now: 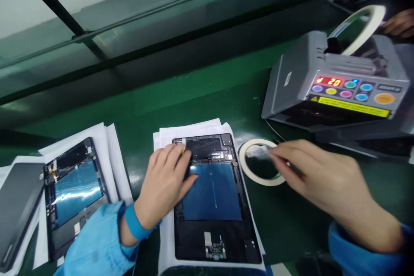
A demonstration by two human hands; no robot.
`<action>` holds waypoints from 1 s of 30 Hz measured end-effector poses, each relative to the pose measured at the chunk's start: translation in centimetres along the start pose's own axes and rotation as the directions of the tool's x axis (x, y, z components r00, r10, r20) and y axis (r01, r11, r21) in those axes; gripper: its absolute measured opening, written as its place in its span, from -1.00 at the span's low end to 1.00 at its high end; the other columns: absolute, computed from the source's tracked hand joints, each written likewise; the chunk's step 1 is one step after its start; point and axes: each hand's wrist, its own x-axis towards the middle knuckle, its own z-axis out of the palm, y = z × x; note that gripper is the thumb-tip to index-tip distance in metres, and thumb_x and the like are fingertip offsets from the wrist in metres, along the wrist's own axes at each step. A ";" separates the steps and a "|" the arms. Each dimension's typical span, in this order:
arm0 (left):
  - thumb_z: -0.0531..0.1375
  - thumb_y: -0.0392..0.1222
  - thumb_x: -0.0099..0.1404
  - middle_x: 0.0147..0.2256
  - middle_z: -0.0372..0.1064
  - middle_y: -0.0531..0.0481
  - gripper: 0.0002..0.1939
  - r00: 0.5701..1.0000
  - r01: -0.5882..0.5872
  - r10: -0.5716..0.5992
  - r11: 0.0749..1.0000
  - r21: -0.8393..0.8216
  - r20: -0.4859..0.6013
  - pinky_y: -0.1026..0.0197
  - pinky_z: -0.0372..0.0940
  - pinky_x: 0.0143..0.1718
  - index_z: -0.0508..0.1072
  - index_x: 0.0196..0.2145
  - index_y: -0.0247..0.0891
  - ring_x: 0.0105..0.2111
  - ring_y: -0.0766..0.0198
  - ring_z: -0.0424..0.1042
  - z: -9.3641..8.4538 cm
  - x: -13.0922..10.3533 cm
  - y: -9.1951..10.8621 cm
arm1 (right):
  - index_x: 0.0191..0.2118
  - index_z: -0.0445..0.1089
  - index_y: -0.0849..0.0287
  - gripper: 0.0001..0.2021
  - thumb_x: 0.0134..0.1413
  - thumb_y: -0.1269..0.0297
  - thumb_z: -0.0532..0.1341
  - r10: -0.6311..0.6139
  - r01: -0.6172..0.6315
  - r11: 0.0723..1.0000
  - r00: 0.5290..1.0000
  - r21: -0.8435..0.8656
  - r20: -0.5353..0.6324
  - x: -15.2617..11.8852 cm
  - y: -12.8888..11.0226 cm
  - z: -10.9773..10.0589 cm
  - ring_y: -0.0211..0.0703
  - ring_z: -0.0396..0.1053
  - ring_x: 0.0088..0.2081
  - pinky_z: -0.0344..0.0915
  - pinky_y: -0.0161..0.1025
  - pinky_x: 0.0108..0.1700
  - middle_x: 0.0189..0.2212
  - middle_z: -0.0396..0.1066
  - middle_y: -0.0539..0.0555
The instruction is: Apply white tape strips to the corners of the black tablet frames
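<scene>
An opened tablet [213, 192] lies face-up in front of me, with a blue battery panel and bare circuit parts showing. My left hand [168, 172] rests on its upper left part, fingers bent and pressed down, thumb apart over the blue panel. Whatever is under those fingertips is hidden. To the right, my right hand [326, 181] hovers by a roll of cream tape [257, 179] lying on the bench. Its thumb and forefinger are pinched and smeared by motion; a small pale patch shows near the tips, but I cannot make out what they hold.
A grey tape dispenser [323, 73] with a lit display stands at the right, a tape roll [371, 30] on top. White paper sheets [166, 241] lie under the tablet. A second opened tablet [77, 194] and a dark panel [19, 207] sit left. Another person's hand [401, 23] shows far right.
</scene>
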 end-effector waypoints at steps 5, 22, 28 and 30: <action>0.23 0.01 0.35 -0.31 0.43 -0.07 -0.72 0.990 -0.055 0.076 0.982 -0.178 0.115 0.09 0.40 -0.33 0.45 -0.29 -0.30 -0.32 0.11 0.45 0.4 3.5 3.8 | -0.11 0.44 0.16 -0.82 0.29 0.29 0.13 -0.126 0.073 0.951 0.979 0.300 0.160 0.9 -0.5 3.2 -0.28 0.46 -0.29 0.32 -0.32 -0.33 -0.21 0.51 0.04; 0.07 -0.17 0.40 -0.43 0.37 -0.02 -0.78 0.998 0.027 -0.023 0.997 -0.070 0.061 0.16 0.28 -0.52 0.42 -0.37 -0.27 -0.45 0.17 0.43 2.8 6.5 5.5 | 0.04 0.41 0.20 -0.66 0.33 0.21 0.01 -0.163 0.073 0.916 0.966 0.394 0.200 0.4 -0.5 4.8 -0.12 0.46 -0.15 0.37 -0.17 -0.15 -0.09 0.49 0.13; 0.02 -0.26 0.42 -0.41 0.38 -0.01 -0.78 0.999 -0.038 0.039 0.989 -0.140 0.007 0.16 0.31 -0.45 0.42 -0.34 -0.28 -0.43 0.20 0.41 3.2 6.1 5.6 | 0.03 0.40 0.24 -0.67 0.34 0.22 0.01 -0.120 0.028 0.901 0.975 0.433 0.188 0.5 -0.4 4.7 -0.10 0.48 -0.14 0.39 -0.17 -0.16 -0.09 0.50 0.14; 0.02 -0.26 0.43 -0.40 0.39 0.00 -0.77 0.999 -0.045 0.046 0.984 -0.174 0.000 0.16 0.32 -0.42 0.42 -0.33 -0.27 -0.41 0.21 0.41 3.3 6.0 5.6 | 0.02 0.41 0.27 -0.67 0.34 0.23 0.02 -0.132 0.036 0.892 0.974 0.450 0.183 0.6 -0.4 4.7 -0.10 0.47 -0.13 0.41 -0.16 -0.15 -0.10 0.50 0.15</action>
